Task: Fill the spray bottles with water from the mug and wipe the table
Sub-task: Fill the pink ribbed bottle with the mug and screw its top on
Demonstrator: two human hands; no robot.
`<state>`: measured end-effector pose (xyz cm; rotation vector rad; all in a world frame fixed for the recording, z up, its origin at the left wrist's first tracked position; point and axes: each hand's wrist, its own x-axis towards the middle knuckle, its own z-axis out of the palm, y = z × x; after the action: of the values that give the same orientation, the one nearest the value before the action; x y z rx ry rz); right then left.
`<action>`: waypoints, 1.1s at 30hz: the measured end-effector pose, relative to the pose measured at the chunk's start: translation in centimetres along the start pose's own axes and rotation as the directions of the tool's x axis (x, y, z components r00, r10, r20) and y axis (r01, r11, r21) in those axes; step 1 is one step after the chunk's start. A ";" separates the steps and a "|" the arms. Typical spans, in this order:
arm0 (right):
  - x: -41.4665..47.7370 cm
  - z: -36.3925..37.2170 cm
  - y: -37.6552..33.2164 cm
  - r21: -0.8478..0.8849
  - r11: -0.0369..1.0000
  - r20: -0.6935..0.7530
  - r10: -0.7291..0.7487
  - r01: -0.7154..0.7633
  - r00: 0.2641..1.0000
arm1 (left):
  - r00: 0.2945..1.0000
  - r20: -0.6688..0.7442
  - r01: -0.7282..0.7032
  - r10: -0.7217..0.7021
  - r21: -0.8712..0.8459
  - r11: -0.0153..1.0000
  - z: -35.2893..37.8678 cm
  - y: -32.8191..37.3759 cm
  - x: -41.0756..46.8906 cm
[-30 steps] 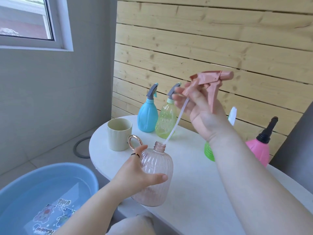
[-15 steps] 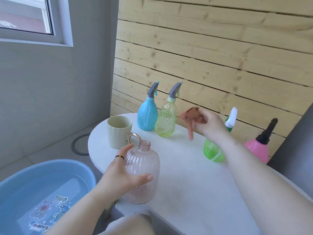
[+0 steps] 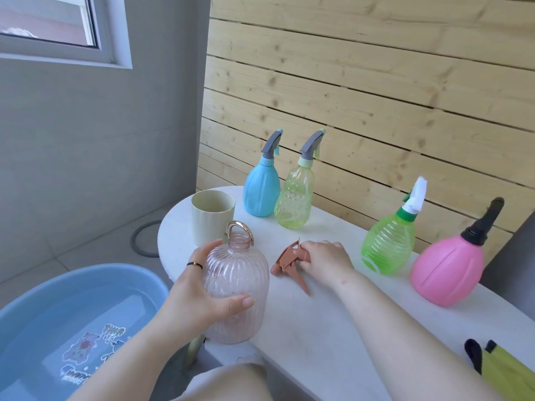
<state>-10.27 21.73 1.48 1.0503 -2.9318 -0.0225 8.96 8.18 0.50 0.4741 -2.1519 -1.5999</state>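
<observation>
L hand (image 3: 197,290) wraps the uncapped pink bottle (image 3: 236,287) at the tabletop (image 3: 318,337) edge. R hand (image 3: 325,259) pinches the spray head (image 3: 288,263), lying flat beside it. Filling step: next prob. needs R freed for the mug (image 3: 212,217) just behind, then a careful pour into the narrow neck.

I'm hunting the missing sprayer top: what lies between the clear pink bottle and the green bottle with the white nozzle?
The head view shows the pink sprayer top lying there, gripped by the right hand.
</observation>
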 end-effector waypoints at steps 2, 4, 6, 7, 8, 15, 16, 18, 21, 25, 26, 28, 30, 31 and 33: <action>0.1 0.5 0.0 -0.049 0.999 0.009 -0.006 0.007 1.000 | 1.000 -0.002 -0.004 0.004 -0.007 1.000 -0.1 0.0 0.1; 0.3 0.8 -0.1 -0.060 0.998 0.007 -0.009 0.009 1.000 | 1.000 -0.005 -0.009 0.008 -0.015 1.000 -0.2 -0.2 0.2; 0.2 0.4 -0.1 -0.031 0.999 0.012 -0.006 0.006 1.000 | 1.000 -0.007 -0.014 0.014 -0.020 1.000 -0.2 -0.2 0.3; 0.1 0.0 -0.2 -0.004 1.000 0.015 -0.006 0.006 1.000 | 1.000 -0.009 -0.016 0.016 -0.022 1.000 -0.2 -0.2 0.3; 0.0 -0.4 -0.2 0.027 1.000 0.006 -0.005 0.005 1.000 | 1.000 -0.011 -0.022 0.022 -0.023 0.999 -0.2 -0.3 0.3; -0.7 -3.4 -3.9 0.733 0.681 -0.127 0.121 0.011 0.984 | 0.995 -0.070 -0.076 0.069 -0.105 0.992 0.1 -0.3 0.1; -0.8 -3.4 -5.0 0.829 0.558 -0.032 0.100 -0.030 0.994 | 0.994 -0.075 -0.089 0.081 -0.114 0.989 0.0 -0.2 0.0; -0.7 -3.2 -6.6 0.887 0.450 0.086 0.057 -0.102 0.995 | 0.991 -0.083 -0.110 0.100 -0.123 0.986 -0.5 -0.4 -0.1; 0.4 -2.8 -8.0 0.878 0.466 0.112 0.024 -0.110 0.993 | 0.989 -0.107 -0.110 0.098 -0.111 0.988 -1.8 -0.8 -0.2; 1.9 -2.5 -9.6 0.913 0.390 0.102 0.071 -0.122 0.992 | 0.979 -0.192 -0.093 0.070 -0.117 0.989 -4.2 -1.2 -0.6; 2.2 -2.3 -9.9 0.918 0.376 0.105 0.075 -0.126 0.992 | 0.974 -0.217 -0.086 0.059 -0.116 0.990 -4.9 -1.3 -0.8; 2.5 -2.0 -10.5 0.919 0.369 0.121 0.067 -0.137 0.990 | 0.964 -0.264 -0.057 0.029 -0.101 0.993 -6.6 -1.7 -1.2; 2.6 -1.8 -10.7 0.910 0.382 0.146 0.067 -0.161 0.987 | 0.951 -0.311 -0.031 0.002 -0.088 0.996 -8.4 -1.9 -1.4; 2.8 -1.6 -11.0 0.905 0.382 0.176 0.061 -0.186 0.983 | 0.941 -0.339 -0.018 -0.009 -0.077 0.997 -9.5 -2.1 -1.6; 2.9 -1.4 -11.1 0.899 0.364 0.238 0.055 -0.242 0.970 | 0.927 -0.376 -0.004 -0.010 -0.035 0.999 -11.3 -2.3 -1.8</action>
<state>-5.44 11.30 2.73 0.7521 -3.0593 1.8563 16.34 -0.79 0.87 0.7100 -1.8314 -1.4098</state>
